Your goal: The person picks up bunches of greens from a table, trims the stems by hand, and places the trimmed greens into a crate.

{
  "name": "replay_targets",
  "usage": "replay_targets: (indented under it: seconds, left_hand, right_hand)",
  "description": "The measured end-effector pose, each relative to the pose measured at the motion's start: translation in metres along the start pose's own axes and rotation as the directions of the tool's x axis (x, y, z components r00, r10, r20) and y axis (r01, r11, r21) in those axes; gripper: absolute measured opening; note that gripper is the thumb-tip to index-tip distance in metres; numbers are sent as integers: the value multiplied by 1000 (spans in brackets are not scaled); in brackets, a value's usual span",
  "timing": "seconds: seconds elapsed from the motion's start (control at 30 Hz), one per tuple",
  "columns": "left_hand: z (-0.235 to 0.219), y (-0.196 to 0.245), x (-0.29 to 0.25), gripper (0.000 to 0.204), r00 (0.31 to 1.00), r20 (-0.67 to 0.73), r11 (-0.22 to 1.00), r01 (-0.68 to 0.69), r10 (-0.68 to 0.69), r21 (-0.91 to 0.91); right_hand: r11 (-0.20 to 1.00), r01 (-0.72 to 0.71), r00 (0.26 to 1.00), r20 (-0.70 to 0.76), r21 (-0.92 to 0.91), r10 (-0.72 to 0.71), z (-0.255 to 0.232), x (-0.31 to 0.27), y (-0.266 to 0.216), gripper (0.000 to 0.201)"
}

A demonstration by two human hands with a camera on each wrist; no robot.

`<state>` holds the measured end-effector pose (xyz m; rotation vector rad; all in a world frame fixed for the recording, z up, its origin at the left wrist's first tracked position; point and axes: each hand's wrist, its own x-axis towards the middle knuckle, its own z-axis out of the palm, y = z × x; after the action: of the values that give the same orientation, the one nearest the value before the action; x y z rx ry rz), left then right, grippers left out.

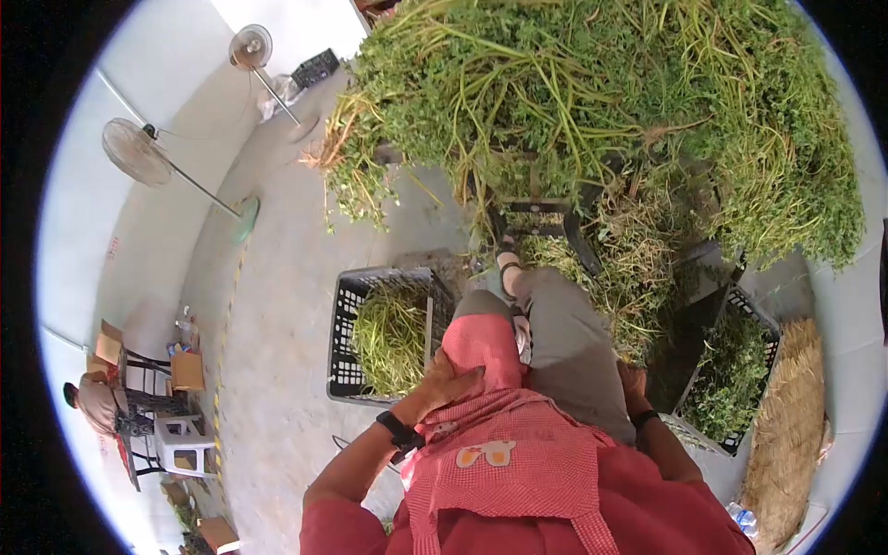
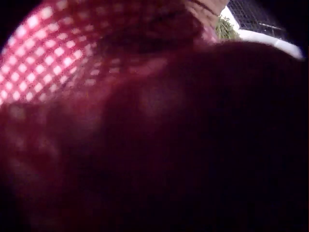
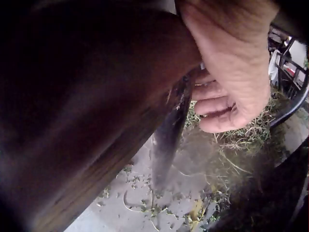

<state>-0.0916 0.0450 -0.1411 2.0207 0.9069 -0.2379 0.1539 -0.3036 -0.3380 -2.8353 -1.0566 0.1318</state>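
Note:
My left hand [image 1: 450, 381] rests on the red-checked apron [image 1: 483, 344] over my left thigh, its thumb spread toward the middle. Dark cloth fills most of the left wrist view, beside a lit patch of checked fabric [image 2: 36, 63]. Down beside my right thigh, my right hand [image 1: 634, 381] is partly covered by the trouser leg [image 1: 578, 361]. The right wrist view has its curled fingers [image 3: 215, 106] gripping at the edge of a dark wooden stool [image 3: 120, 159], near a tapering leg [image 3: 166, 145]. Part of that grip is hidden behind the wood.
Leafy green stalks [image 1: 555, 83] cover the stand ahead. A black crate [image 1: 338, 338] of stems stands left, another crate [image 1: 763, 319] of greens right, beside a straw bundle [image 1: 786, 425]. Plant scraps [image 3: 154, 210] litter the floor. Two fans [image 1: 137, 151] and a person [image 1: 100, 402] are farther left.

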Motion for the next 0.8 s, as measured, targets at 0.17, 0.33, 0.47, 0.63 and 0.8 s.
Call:
replay_targets:
  seconds: [0.17,0.33,0.47,0.63,0.8]
  left_hand:
    - [-17,5,59,86,981,-154,957,-152,116,-246]
    - [-38,47,157,81,825,-466,895,-424,320,-136]
    - [-41,69,209,71,792,-536,952,-296,293,83]
    - [-42,73,232,43,882,-401,803,-417,246,-425]
    - [-32,133,137,30,935,-166,864,-353,313,-359]
  right_hand:
    - [975,-104,995,27,195,100,1,0,-1,17]
    - [994,-109,994,4,-17,109,-3,-3,-2,20]
    - [939,-204,978,14,276,209,-9,-5,-4,28]
    - [754,-331,915,-2,568,404,-34,18,-7,27]
    - [437,-44,971,-65,898,231,-182,105,-80,27]
